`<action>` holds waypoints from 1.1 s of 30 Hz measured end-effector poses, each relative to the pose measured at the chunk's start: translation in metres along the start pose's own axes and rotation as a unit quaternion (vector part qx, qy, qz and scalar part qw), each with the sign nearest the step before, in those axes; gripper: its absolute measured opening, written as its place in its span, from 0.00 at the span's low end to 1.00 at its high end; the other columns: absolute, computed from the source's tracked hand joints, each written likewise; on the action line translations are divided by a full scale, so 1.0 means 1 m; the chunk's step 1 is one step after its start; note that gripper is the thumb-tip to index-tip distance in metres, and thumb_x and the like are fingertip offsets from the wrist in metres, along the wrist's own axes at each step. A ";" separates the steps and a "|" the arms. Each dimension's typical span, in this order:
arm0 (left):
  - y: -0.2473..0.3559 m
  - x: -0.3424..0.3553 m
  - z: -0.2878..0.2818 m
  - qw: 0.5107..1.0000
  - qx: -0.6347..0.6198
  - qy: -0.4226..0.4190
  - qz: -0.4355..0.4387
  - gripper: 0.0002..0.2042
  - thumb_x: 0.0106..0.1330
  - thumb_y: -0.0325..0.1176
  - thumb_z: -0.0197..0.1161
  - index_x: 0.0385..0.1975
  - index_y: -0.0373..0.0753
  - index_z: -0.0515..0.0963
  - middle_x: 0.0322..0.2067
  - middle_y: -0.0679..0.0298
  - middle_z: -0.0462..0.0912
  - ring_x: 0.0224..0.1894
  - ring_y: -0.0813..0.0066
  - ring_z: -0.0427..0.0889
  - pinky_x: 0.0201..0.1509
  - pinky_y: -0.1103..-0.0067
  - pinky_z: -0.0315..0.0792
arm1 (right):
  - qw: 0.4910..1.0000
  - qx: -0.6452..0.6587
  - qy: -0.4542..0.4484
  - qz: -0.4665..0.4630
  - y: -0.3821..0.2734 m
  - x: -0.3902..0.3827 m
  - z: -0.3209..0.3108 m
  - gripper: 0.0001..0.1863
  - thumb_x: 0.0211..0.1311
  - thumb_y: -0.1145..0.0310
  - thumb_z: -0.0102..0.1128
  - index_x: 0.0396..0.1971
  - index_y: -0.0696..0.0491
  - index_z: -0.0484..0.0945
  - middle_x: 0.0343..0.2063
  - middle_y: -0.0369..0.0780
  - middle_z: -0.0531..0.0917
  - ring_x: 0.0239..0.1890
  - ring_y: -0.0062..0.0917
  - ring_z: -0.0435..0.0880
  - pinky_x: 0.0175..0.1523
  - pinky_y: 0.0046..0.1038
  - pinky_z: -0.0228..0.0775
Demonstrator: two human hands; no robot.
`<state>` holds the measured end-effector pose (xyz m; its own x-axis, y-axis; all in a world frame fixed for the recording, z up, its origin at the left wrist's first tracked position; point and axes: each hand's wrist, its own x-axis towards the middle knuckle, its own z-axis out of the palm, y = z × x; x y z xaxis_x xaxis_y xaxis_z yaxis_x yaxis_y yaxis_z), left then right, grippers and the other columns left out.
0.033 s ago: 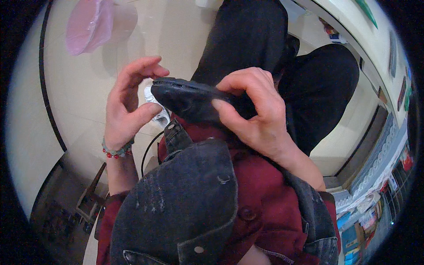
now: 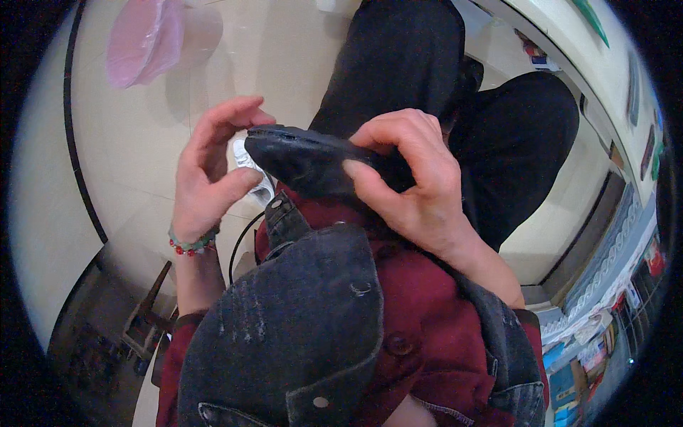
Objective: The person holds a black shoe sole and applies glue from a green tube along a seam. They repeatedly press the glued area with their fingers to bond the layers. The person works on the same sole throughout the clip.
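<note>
A black leather shoe (image 2: pixel 299 162) is held on its side above my lap, its toe pointing left and its dark sole edge facing away from me. My right hand (image 2: pixel 409 167) pinches it between thumb and fingers toward the rear, which is hidden behind the hand and against my black trousers. Close by the toe, my left hand (image 2: pixel 217 167) is open, thumb and fingers spread around that end; the fingertips look just short of the shoe or barely at it. A bead bracelet (image 2: pixel 191 242) circles my left wrist.
On the pale tiled floor at the upper left stands a bin with a pink liner (image 2: pixel 146 46). A white shoe-like item (image 2: pixel 249 160) shows partly behind my left hand. At lower left is a dark wooden stool frame (image 2: pixel 146 313). A white table edge (image 2: pixel 569 43) curves along the right.
My left hand has shifted slightly to the right, toward the shoe's toe. My right hand and the shoe have hardly moved.
</note>
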<state>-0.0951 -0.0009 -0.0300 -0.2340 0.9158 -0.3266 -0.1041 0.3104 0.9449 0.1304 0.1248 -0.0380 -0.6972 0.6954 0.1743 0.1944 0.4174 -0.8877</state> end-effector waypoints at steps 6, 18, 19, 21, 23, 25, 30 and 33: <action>-0.008 -0.009 0.016 0.995 -0.068 0.022 -0.065 0.32 0.52 0.20 0.64 0.63 0.32 0.70 0.56 0.57 0.78 0.60 0.71 0.76 0.67 0.74 0.67 | 1.000 -0.014 -0.023 0.013 0.000 0.001 -0.004 0.13 0.47 0.80 0.71 0.35 0.55 0.80 0.33 0.37 0.82 0.35 0.27 0.78 0.44 0.27 0.69; -0.004 0.004 0.034 0.989 -0.139 0.020 -0.044 0.28 0.57 0.28 0.66 0.60 0.32 0.71 0.53 0.56 0.80 0.55 0.70 0.80 0.63 0.74 0.73 | 0.999 0.017 -0.003 0.044 0.003 -0.002 -0.005 0.13 0.47 0.74 0.72 0.35 0.54 0.79 0.32 0.39 0.81 0.38 0.36 0.81 0.49 0.34 0.67; -0.007 0.005 0.033 0.987 -0.160 0.014 -0.032 0.27 0.57 0.28 0.66 0.59 0.32 0.72 0.53 0.56 0.80 0.55 0.70 0.80 0.62 0.74 0.73 | 0.999 0.017 -0.004 0.044 0.003 -0.002 -0.005 0.14 0.47 0.74 0.73 0.35 0.54 0.79 0.32 0.39 0.81 0.38 0.36 0.81 0.49 0.34 0.67; -0.013 0.007 0.032 0.983 -0.184 0.005 -0.014 0.25 0.56 0.30 0.67 0.56 0.33 0.74 0.51 0.56 0.80 0.53 0.70 0.80 0.61 0.74 0.73 | 0.999 0.015 -0.006 0.038 0.004 -0.001 -0.005 0.14 0.47 0.74 0.73 0.35 0.54 0.79 0.32 0.39 0.82 0.39 0.35 0.81 0.49 0.34 0.67; -0.018 0.011 0.033 0.982 -0.191 -0.001 -0.001 0.22 0.56 0.31 0.68 0.50 0.33 0.77 0.48 0.57 0.81 0.52 0.70 0.80 0.60 0.74 0.73 | 0.999 0.021 -0.011 0.039 0.003 -0.002 -0.005 0.14 0.47 0.74 0.73 0.35 0.53 0.79 0.32 0.39 0.82 0.39 0.35 0.81 0.49 0.34 0.67; -0.023 0.018 0.032 0.984 -0.168 -0.009 0.051 0.18 0.55 0.30 0.68 0.45 0.33 0.79 0.45 0.58 0.81 0.50 0.70 0.79 0.59 0.74 0.72 | 0.999 0.021 -0.011 0.038 0.003 -0.002 -0.006 0.14 0.47 0.74 0.73 0.35 0.53 0.79 0.33 0.39 0.82 0.39 0.35 0.81 0.49 0.35 0.67; -0.027 0.022 0.037 0.985 -0.146 0.018 0.091 0.13 0.54 0.29 0.68 0.39 0.34 0.80 0.41 0.58 0.80 0.48 0.69 0.78 0.58 0.73 0.70 | 0.999 0.025 -0.002 0.038 0.004 -0.003 -0.005 0.14 0.47 0.74 0.73 0.35 0.54 0.79 0.33 0.39 0.82 0.39 0.35 0.81 0.49 0.35 0.67; -0.029 0.022 0.039 0.984 -0.130 0.022 0.118 0.13 0.53 0.29 0.67 0.39 0.34 0.80 0.40 0.57 0.80 0.48 0.68 0.79 0.59 0.73 0.70 | 0.999 0.021 -0.003 0.032 0.005 -0.004 -0.006 0.13 0.48 0.74 0.73 0.34 0.54 0.79 0.32 0.39 0.82 0.38 0.35 0.81 0.48 0.35 0.67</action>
<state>-0.0599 0.0201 -0.0633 -0.3214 0.9411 -0.1051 -0.2837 0.0102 0.9589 0.1383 0.1272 -0.0404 -0.6881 0.7167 0.1134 0.2099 0.3463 -0.9143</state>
